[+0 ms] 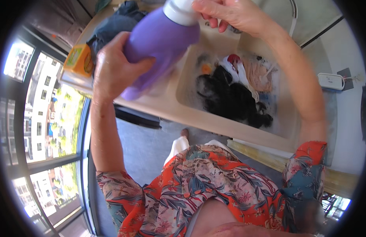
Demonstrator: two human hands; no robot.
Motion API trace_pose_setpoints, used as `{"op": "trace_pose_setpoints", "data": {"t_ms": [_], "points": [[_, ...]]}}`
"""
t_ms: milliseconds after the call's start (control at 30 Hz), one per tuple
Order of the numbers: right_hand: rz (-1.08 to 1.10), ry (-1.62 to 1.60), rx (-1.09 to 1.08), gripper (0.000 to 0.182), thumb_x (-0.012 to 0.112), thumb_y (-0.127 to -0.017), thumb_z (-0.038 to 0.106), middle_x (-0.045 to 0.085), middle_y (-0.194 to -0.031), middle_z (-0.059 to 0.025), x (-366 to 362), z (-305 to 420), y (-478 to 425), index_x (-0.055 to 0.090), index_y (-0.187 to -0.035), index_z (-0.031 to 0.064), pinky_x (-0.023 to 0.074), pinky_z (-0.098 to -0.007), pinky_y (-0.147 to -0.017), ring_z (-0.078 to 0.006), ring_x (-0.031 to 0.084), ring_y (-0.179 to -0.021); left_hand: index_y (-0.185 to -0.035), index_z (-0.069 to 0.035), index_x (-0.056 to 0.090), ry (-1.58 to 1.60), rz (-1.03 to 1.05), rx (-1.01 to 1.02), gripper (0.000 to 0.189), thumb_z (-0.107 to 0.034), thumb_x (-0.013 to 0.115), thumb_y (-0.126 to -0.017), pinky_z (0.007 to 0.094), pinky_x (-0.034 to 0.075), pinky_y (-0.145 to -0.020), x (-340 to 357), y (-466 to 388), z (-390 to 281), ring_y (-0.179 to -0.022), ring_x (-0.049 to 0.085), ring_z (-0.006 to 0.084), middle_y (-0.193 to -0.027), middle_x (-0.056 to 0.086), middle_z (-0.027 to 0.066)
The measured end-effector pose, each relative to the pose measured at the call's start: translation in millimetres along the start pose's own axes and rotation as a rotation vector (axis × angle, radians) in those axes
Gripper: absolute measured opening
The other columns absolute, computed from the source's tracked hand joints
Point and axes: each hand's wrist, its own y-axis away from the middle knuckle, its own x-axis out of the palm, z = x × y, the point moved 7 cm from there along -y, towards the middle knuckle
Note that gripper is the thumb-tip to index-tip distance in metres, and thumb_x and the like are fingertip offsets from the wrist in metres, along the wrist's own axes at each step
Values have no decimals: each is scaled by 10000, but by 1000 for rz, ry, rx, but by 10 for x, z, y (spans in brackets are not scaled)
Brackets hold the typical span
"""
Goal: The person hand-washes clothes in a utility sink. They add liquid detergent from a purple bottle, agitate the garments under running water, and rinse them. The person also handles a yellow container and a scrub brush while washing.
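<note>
My left hand grips a large purple plastic bottle, probably of detergent, which is tilted above the sink's left ledge. At the bottle's white cap is my right hand, its thumb and forefinger against the cap's side and the other fingers curled. Whether the cap is loose cannot be seen. Below, in the sink basin, black wet clothes lie in sudsy water beside a white and red garment and a beige one. A small orange thing shows near the basin's left wall.
Dark blue clothes are heaped on the counter at the upper left. By them, at the counter's edge, sits an orange and yellow box. A white device is on the right wall. Tall windows stand at the left.
</note>
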Motion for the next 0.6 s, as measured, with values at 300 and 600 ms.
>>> {"op": "trace_pose_setpoints", "data": {"t_ms": [300, 600], "points": [[123, -181, 376, 367, 599, -855, 290, 630, -899, -13, 938, -1979, 1383, 564, -1134, 55, 430, -217, -574, -79, 568, -719, -918, 38, 598, 215, -545, -347, 282, -99, 691, -689, 199, 340, -498, -656, 1507, -24, -533, 464, 79, -629, 518, 25], [276, -232, 478, 303, 585, -856, 235, 623, -853, -9, 1562, -2268, 1940, 607, -1077, 30, 444, -238, -595, -71, 553, -717, -920, -8, 589, 165, -589, -731, 276, 9, 630, -648, 212, 401, -545, -395, 3591, 197, -575, 483, 71, -712, 562, 17]]}}
